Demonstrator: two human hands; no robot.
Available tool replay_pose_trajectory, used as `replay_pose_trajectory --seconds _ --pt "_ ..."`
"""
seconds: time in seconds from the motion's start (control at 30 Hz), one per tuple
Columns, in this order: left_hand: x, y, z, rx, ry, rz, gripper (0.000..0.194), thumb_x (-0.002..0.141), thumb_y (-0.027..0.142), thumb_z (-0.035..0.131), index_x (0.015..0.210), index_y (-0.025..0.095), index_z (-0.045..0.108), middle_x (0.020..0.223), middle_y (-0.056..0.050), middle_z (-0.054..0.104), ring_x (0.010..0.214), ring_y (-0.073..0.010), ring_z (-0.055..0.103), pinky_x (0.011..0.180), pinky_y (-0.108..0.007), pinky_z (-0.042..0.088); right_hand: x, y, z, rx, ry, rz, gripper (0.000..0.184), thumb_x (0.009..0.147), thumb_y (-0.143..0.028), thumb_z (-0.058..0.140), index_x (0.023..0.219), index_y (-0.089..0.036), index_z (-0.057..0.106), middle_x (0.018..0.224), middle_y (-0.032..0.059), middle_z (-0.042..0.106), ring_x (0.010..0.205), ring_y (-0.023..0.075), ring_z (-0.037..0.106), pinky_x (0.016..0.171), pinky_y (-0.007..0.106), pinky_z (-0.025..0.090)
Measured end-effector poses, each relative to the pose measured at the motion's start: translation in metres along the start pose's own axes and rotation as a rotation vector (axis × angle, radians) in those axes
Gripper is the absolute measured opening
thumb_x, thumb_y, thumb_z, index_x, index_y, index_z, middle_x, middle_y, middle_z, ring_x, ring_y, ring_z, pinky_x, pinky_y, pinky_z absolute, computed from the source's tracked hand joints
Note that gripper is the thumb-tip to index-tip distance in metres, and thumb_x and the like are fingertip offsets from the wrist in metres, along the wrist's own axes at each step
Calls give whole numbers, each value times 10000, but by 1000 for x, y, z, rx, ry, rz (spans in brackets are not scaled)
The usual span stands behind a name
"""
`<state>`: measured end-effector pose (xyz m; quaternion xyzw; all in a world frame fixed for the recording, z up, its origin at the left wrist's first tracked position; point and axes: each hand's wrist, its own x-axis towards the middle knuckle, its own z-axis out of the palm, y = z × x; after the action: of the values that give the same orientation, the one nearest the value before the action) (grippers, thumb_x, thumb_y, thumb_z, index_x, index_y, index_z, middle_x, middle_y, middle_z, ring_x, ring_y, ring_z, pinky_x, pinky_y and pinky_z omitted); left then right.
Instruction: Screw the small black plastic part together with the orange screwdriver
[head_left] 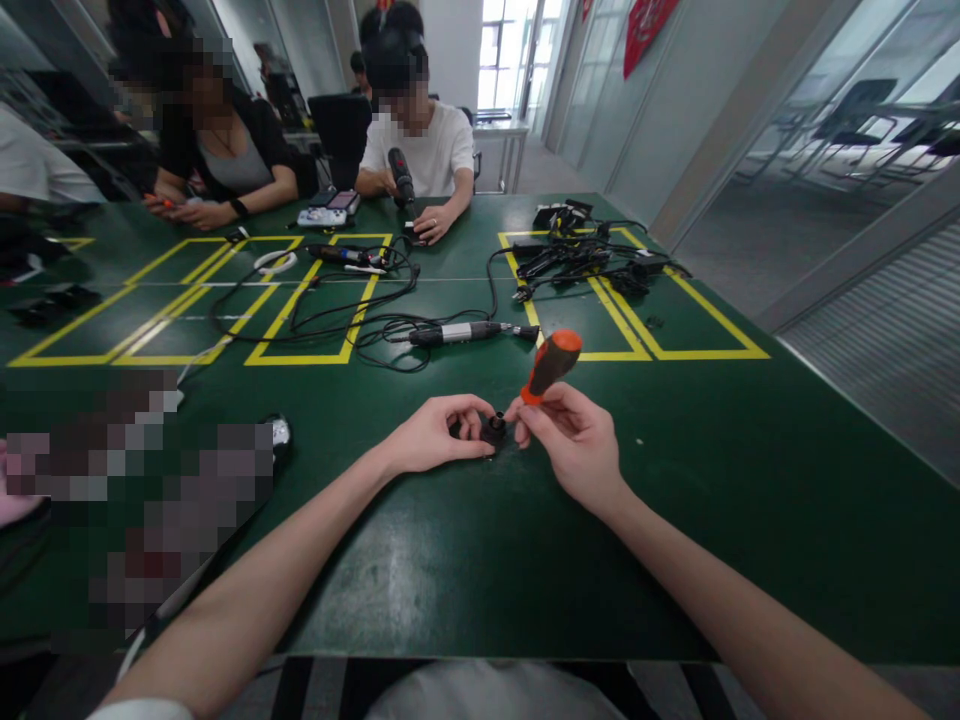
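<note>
My left hand (442, 432) is closed around a small dark round part (494, 430) that stands on the green table, its thumb and fingertips at the part's left side. A small ring or tube shows at the top of the part. In my right hand (577, 445) is a screwdriver (553, 364) with an orange and dark grey handle, tilted with the handle's butt up and to the right. The right fingertips are close to the part's right side. I cannot make out the screwdriver's shaft or tip behind the fingers.
Beyond my hands lies a grey and black electric screwdriver (454, 333) with a looping cable. A heap of black cables and adapters (585, 255) lies at the back right, within yellow tape outlines (712, 354). Across the table a person (442, 150) holds a power tool (401, 178).
</note>
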<state>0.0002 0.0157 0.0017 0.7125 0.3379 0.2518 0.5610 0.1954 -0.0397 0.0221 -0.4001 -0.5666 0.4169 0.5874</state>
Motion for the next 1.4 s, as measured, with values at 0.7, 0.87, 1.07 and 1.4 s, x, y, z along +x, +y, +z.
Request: replay_pose_trajectory --seconds 0.7,0.87,1.07,1.4 --pt "1 -1 0 3 -6 5 383 745 282 826 1071 139 685 723 51 590 668 -101 539 654 -239 419 0 0 -1 -4 -42 -43 274 923 -475 712 859 -211 677 660 -10 651 548 141 631 527 286 579" --pt "1 -2 -1 0 -5 -3 404 737 300 829 1079 146 681 737 49 599 682 -106 551 663 -242 430 -1 5 -1 2 14 -29 265 855 -438 799 870 -216 656 741 0 697 552 125 638 532 264 590" --pt "1 -2 0 -4 -12 15 396 743 294 827 1077 139 683 730 47 598 679 -105 550 669 -245 434 2 -3 -1 -62 -22 -110 277 886 -445 766 769 -207 687 783 13 651 554 120 625 510 264 586" --pt "0 -2 -1 4 1 19 380 749 281 830 1073 139 691 732 49 598 673 -100 548 659 -237 427 0 3 -1 30 23 -24 293 851 -458 808 869 -220 640 723 0 711 557 129 647 549 266 601"
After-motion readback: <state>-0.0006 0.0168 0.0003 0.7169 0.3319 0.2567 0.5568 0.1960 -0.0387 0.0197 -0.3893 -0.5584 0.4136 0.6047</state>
